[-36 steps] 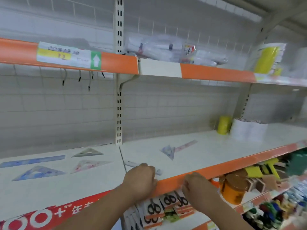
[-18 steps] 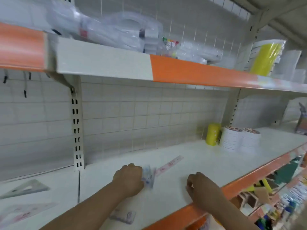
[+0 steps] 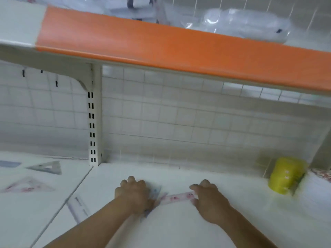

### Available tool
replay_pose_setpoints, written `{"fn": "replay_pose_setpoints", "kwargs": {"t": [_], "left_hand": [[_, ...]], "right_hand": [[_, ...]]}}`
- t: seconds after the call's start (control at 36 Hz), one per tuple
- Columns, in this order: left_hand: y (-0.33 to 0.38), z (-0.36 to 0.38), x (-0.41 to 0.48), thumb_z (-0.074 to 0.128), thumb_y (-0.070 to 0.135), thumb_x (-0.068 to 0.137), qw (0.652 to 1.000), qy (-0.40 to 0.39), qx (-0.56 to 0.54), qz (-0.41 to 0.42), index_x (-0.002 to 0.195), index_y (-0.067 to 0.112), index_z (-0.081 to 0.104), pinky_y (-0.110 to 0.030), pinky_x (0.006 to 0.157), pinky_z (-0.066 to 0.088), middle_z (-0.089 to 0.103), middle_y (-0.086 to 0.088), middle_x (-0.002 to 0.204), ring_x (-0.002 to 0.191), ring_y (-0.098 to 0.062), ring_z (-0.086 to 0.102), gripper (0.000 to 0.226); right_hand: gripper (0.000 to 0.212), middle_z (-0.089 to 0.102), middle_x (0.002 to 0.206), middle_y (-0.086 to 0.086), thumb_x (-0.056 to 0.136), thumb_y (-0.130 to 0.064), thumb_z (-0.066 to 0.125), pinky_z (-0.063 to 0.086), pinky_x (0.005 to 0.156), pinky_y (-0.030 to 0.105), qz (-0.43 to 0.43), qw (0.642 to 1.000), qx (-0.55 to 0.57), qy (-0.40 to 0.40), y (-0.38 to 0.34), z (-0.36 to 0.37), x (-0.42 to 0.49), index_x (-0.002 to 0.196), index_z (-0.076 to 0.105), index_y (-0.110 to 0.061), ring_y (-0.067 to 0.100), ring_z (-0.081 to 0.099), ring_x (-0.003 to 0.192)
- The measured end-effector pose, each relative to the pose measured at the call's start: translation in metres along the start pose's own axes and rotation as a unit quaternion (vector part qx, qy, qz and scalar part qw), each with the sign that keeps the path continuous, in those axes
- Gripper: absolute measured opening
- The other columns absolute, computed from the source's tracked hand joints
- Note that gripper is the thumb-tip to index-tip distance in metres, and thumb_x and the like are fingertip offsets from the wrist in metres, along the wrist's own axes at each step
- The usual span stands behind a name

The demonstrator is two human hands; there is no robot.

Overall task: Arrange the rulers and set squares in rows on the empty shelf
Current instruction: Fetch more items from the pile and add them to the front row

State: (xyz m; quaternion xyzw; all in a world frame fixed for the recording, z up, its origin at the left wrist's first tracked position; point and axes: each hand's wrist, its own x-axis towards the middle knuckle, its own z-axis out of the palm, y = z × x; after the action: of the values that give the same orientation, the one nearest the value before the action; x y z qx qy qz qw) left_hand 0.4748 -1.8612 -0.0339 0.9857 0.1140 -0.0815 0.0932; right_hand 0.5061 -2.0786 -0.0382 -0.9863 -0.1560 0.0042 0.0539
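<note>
On the white shelf (image 3: 179, 228), my left hand (image 3: 133, 193) lies over a blue set square (image 3: 155, 192), fingers curled on it. My right hand (image 3: 208, 197) pinches the right end of a pink patterned ruler (image 3: 177, 196) that lies flat between both hands. A clear ruler (image 3: 78, 206) lies near the shelf seam to the left. On the left shelf section sit a grey set square (image 3: 47, 168), a pink set square (image 3: 26, 185) and the end of a blue ruler (image 3: 9, 164).
A yellow roll (image 3: 285, 176) stands at the back right beside white stacked goods (image 3: 315, 192). The orange-edged upper shelf (image 3: 179, 49) hangs low overhead, holding plastic-wrapped packs (image 3: 238, 24). A slotted upright (image 3: 93, 122) splits the tiled back wall.
Both hands moved from the shelf's front edge deeper in. The left hand reached the blue set square; the right hand went to the pink ruler's end. The view swung up and closer.
</note>
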Motion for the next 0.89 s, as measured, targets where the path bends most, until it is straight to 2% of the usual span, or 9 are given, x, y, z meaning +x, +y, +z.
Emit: {"fn": "replay_pose_setpoints", "kwargs": {"t": [0.11,0.33,0.47,0.56,0.67,0.75,0.89], "left_hand": [[0.006,0.002,-0.005,0.054,0.076,0.072,0.999,-0.01,-0.029,-0.032,0.131,0.02,0.041,-0.036,0.099,0.04,0.04,-0.007,0.128,0.121,-0.027,0.041,0.082],[0.011,0.002,-0.011,0.067,0.059,0.076,0.997,-0.024,-0.049,-0.062,0.129,0.019,0.041,-0.036,0.099,0.043,0.04,-0.008,0.128,0.119,-0.027,0.044,0.071],[0.011,0.001,-0.014,0.069,0.064,0.07,0.995,-0.037,-0.044,-0.081,0.132,0.015,0.039,-0.035,0.099,0.044,0.044,-0.007,0.128,0.118,-0.027,0.048,0.085],[0.011,0.0,-0.014,0.07,0.065,0.067,0.995,-0.037,-0.028,-0.086,0.126,0.013,0.047,-0.035,0.096,0.046,0.049,-0.007,0.121,0.112,-0.026,0.051,0.081],[0.012,-0.001,-0.015,0.069,0.058,0.073,0.995,-0.044,-0.03,-0.09,0.13,0.016,0.041,-0.033,0.098,0.045,0.041,-0.008,0.128,0.116,-0.026,0.048,0.076],[0.012,-0.003,-0.015,0.068,0.052,0.077,0.994,-0.048,-0.044,-0.082,0.13,0.016,0.041,-0.029,0.093,0.046,0.037,-0.009,0.13,0.116,-0.025,0.048,0.07],[0.013,-0.005,-0.015,0.069,0.048,0.078,0.996,-0.048,-0.048,-0.061,0.131,0.015,0.04,-0.026,0.086,0.045,0.042,-0.009,0.13,0.104,-0.021,0.049,0.069]], "right_hand": [[0.042,0.036,0.136,0.001,0.101,-0.032,0.036,0.042,0.099,0.034,-0.038,0.999,-0.005,-0.029,0.006,0.006,0.009,0.143,0.034,-0.028,0.021,0.035,0.125],[0.03,0.042,0.124,0.001,0.1,-0.034,0.04,0.043,0.093,0.031,-0.074,0.997,-0.004,-0.032,0.015,0.007,0.011,0.127,0.048,-0.023,0.019,0.039,0.115],[0.033,0.044,0.124,0.002,0.098,-0.034,0.046,0.04,0.097,0.032,-0.069,0.996,0.009,-0.057,0.022,0.002,0.009,0.128,0.046,-0.02,0.02,0.039,0.116],[0.031,0.045,0.124,0.003,0.098,-0.036,0.046,0.04,0.098,0.032,-0.06,0.995,0.016,-0.076,0.023,-0.001,0.008,0.122,0.048,-0.017,0.021,0.04,0.118],[0.031,0.044,0.124,0.004,0.097,-0.037,0.047,0.039,0.098,0.032,-0.048,0.995,0.027,-0.087,0.024,-0.002,0.007,0.118,0.051,-0.015,0.022,0.039,0.119],[0.031,0.043,0.122,0.004,0.097,-0.038,0.047,0.039,0.094,0.031,-0.045,0.995,0.026,-0.086,0.023,-0.003,0.005,0.117,0.048,-0.014,0.022,0.04,0.117],[0.021,0.037,0.103,0.0,0.097,-0.033,0.048,0.036,0.082,0.03,-0.042,0.997,0.01,-0.066,0.021,-0.002,0.004,0.099,0.035,-0.018,0.019,0.037,0.099]]}}
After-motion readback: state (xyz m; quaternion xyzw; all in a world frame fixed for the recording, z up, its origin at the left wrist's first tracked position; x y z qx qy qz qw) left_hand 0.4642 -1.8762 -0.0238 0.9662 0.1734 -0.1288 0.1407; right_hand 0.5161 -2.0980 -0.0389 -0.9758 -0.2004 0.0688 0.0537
